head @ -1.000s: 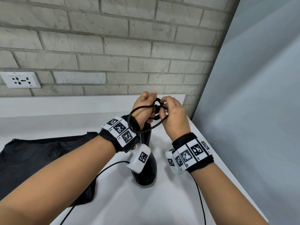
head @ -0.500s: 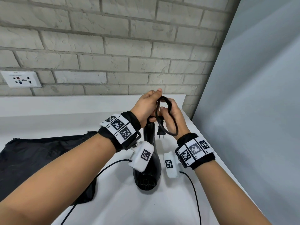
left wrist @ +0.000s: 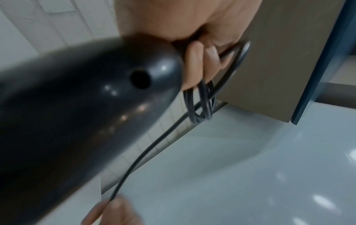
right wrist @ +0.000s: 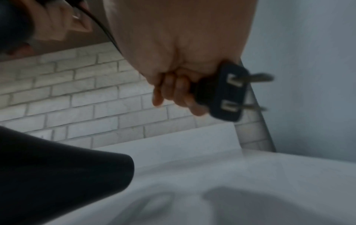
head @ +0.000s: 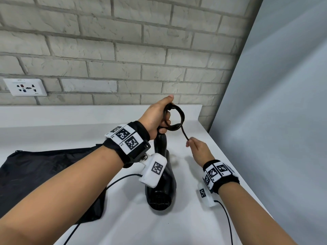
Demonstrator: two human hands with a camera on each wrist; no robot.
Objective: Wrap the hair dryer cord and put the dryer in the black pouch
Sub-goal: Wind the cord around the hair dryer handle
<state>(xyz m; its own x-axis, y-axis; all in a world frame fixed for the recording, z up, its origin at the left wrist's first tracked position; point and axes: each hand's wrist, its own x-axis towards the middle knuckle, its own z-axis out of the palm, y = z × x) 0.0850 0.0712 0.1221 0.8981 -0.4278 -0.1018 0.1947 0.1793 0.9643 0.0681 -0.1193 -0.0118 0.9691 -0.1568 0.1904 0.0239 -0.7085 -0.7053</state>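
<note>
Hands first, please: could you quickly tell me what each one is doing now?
Left hand: grips the coiled cord at the dryer handle.
Right hand: grips the plug.

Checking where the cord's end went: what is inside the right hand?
The right hand grips the plug, its two prongs sticking out past the fingers. The plug's back and the cord joining it are covered.

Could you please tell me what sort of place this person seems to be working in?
Probably an indoor room with a vanity or utility counter: a white countertop runs along a pale painted brick wall, which carries a wall socket. A grey panel closes the right side.
</note>
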